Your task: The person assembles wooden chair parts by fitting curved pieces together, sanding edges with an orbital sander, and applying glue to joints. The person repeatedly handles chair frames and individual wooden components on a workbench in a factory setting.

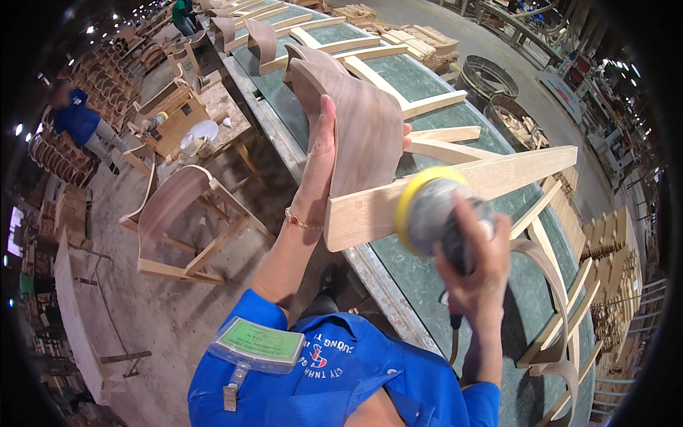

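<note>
My left hand (321,153) grips a curved, dark-veneered chair backrest (366,124), its fingers reaching round to the far side. A pale, flat wooden leg (512,173) is joined to the backrest and points off to the right. My right hand (480,263) is wrapped round a grey orbital sander (445,217) with a yellow pad. The pad's edge is against or very close to the leg's near face; contact cannot be made out for sure. A cord hangs down from the sander. Both the hand and tool are slightly blurred.
Several similar chair frames (306,32) line the long green-topped table (398,277). Bent wooden pieces (544,263) lie at its right. A part-built chair (171,213) stands on the floor at left. Round bins (491,77) and wood stacks (605,245) lie beyond. A person (78,124) stands far left.
</note>
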A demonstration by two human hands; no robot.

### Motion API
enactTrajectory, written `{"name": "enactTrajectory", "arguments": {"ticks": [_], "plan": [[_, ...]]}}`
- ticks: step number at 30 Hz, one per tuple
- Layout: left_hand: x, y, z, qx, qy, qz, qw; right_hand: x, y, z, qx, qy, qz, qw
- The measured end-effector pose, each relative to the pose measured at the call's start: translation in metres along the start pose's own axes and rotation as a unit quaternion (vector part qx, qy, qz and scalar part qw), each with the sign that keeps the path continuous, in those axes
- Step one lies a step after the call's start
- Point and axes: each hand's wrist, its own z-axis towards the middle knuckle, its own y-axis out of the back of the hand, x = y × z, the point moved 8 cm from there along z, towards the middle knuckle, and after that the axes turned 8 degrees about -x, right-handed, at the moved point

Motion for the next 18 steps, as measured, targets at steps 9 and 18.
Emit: {"name": "enactTrajectory", "arguments": {"ticks": [9,18], "plan": [[-0.002,-0.009,-0.001,0.031,0.010,-0.011,0.999,0.077,-0.030,-0.027,0.240,0.113,0.097,0.959],[0.005,-0.013,-0.003,0.022,0.035,-0.022,0.999,0.080,-0.037,-0.026,0.247,0.129,0.114,0.954]]}}
